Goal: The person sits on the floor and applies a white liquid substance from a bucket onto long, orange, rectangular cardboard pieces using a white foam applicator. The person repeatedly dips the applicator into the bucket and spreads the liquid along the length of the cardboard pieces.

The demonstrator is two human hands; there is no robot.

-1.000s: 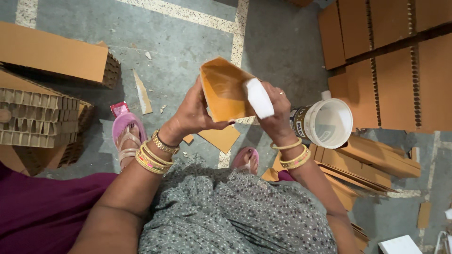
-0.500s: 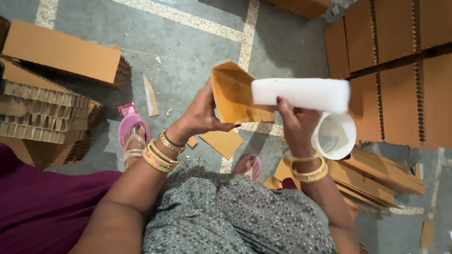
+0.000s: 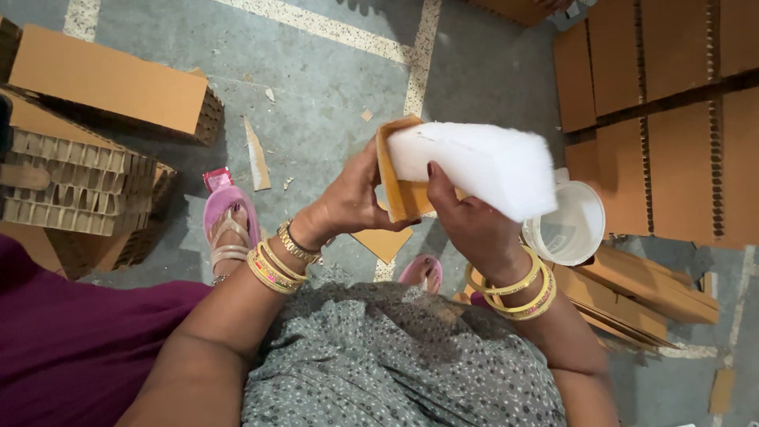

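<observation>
left hand [image 3: 348, 202] fingers closed bracing cardboard piece [image 3: 399, 190] upright, right hand [image 3: 466, 225] gripping white foam block [image 3: 474, 162] flat against it, above floor [image 3: 332, 79].

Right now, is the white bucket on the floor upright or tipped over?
Upright. The white bucket stands on the floor with its round open mouth facing up toward the camera; its pale inside shows. Whether anything is in it, cannot tell.

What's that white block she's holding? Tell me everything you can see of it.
The white rectangular foam-like block looks soft, with a slightly fuzzy, matte surface and rounded corners. It lies roughly level, long side across the view, above the floor. The right hand grips it from below; its left end presses against the small brown cardboard piece held by the left hand.
</observation>
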